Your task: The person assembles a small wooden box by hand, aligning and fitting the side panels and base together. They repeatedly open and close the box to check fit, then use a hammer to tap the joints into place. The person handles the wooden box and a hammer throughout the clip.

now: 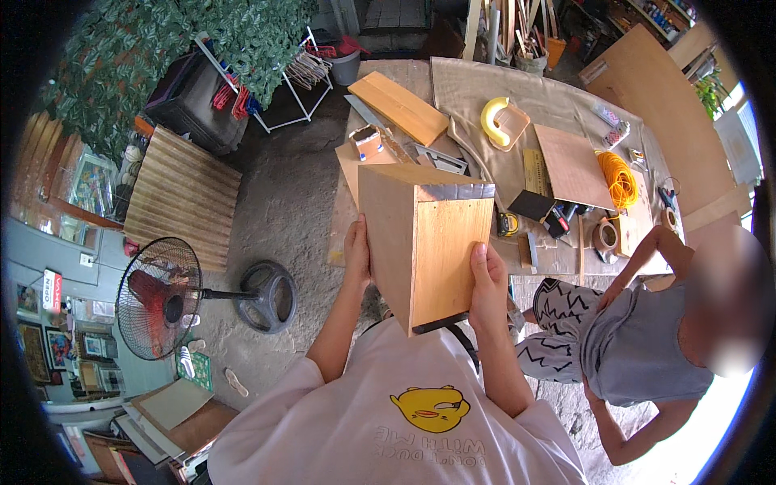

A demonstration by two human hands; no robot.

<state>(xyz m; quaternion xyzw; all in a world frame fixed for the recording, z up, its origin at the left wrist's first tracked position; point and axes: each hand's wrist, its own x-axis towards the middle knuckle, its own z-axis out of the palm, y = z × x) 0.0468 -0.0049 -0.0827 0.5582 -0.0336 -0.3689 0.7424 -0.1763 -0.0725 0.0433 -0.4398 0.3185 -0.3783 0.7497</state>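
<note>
While the left hand (358, 249) lies curved against one side of the wooden box (432, 242), I see the right hand (488, 279) gripping the opposite edge, its thumb laid on the pale front panel and its fingers bent around the side. The box is tilted between the two hands, in front of the white shirt (347, 412), with a dark strip along its top edge and another along its bottom. From my camera I can't make out the left fingertips, which are hidden at the box's far side, and most of the right fingers are tucked out of view as well. The box also covers part of the surface (558, 89) beyond it, and the fisheye rim cuts the room's edges to black. That surface has a rumpled tan cloth and carries a plank (398, 107), a yellow tape measure (508, 224), a coil of orange cord (619, 179) and a tape roll (605, 235). On my right, a person in a grey sleeveless top (638, 339) stands beside it, head blurred. To my left, a fan (162, 299) and a corrugated panel (182, 198) stand over a rough grey floor (263, 194).
</note>
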